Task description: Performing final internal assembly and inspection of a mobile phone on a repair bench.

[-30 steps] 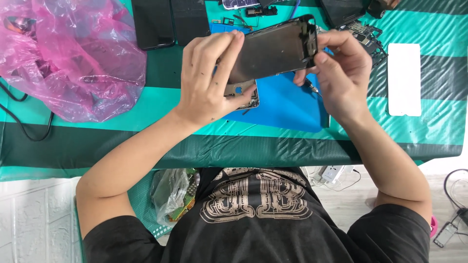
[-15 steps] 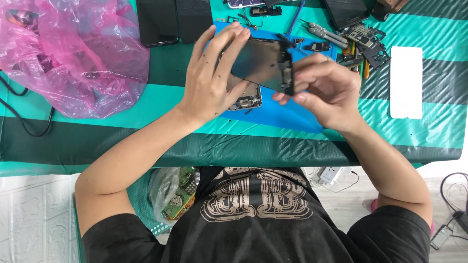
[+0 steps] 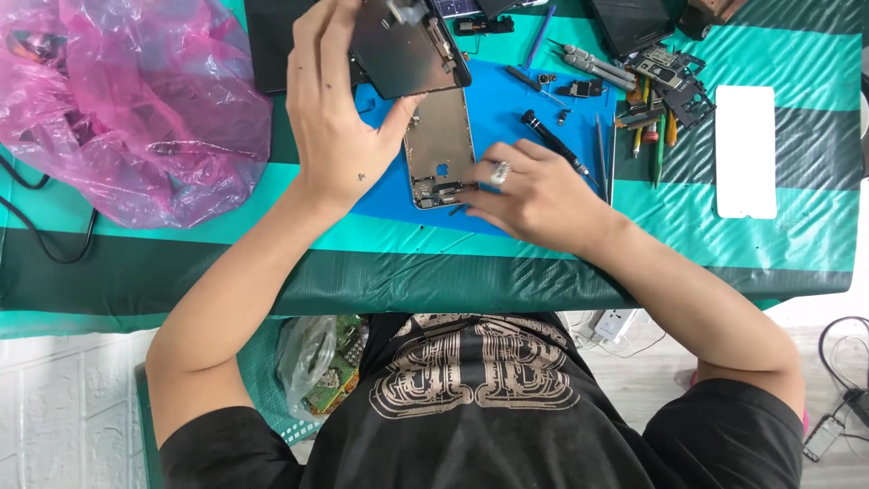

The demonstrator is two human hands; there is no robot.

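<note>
My left hand (image 3: 337,118) grips a dark phone screen panel (image 3: 403,50), tilted up over the far edge of a blue work mat (image 3: 507,118). On the mat lies an open metal phone frame (image 3: 438,149), inner side up. My right hand (image 3: 534,195), with a ring on one finger, rests on the mat, its fingertips touching the near end of the frame. Whether it pinches a small part there I cannot tell.
A black screwdriver (image 3: 554,143), thin tools (image 3: 634,109) and small phone parts (image 3: 670,77) lie right of the mat. A white rectangular panel (image 3: 746,151) sits far right. A crumpled pink plastic bag (image 3: 127,109) fills the left of the green striped table (image 3: 453,263).
My left hand lifted the screen panel away to the far left. My right hand let go of it and came down onto the phone frame on the mat.
</note>
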